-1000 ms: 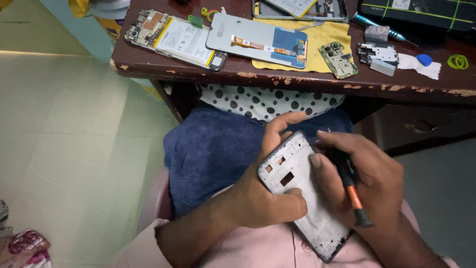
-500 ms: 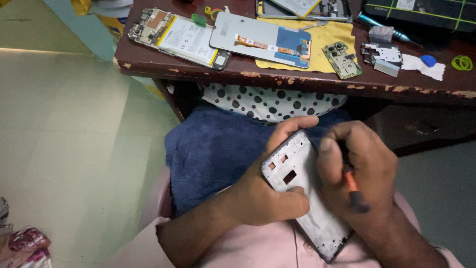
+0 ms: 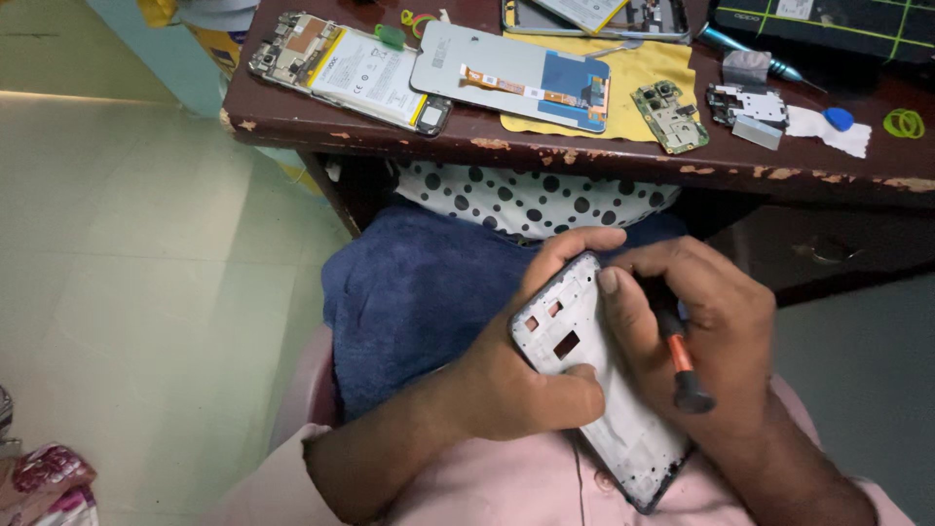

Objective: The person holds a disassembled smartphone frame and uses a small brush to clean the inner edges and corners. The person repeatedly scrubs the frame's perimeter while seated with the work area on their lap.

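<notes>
My left hand [image 3: 526,370] grips a white phone frame [image 3: 584,370] with a dark rim, held tilted over my lap against my pink shirt. My right hand [image 3: 701,331] is closed around a small tool with an orange and black handle [image 3: 680,362], whose tip meets the upper edge of the frame; the tip itself is hidden by my fingers. A blue towel [image 3: 419,292] lies across my knees under the frame.
A worn wooden table [image 3: 584,156] stands ahead with an opened phone and its battery [image 3: 346,70], a grey back panel [image 3: 506,73], a yellow cloth [image 3: 643,73], a small green circuit board [image 3: 670,115], metal parts [image 3: 745,102], a blue pick [image 3: 838,119]. Tiled floor lies left.
The view has shifted slightly. My right hand has turned a little on the frame's upper edge, with the tool's handle now pointing lower. The left hand keeps its grip.
</notes>
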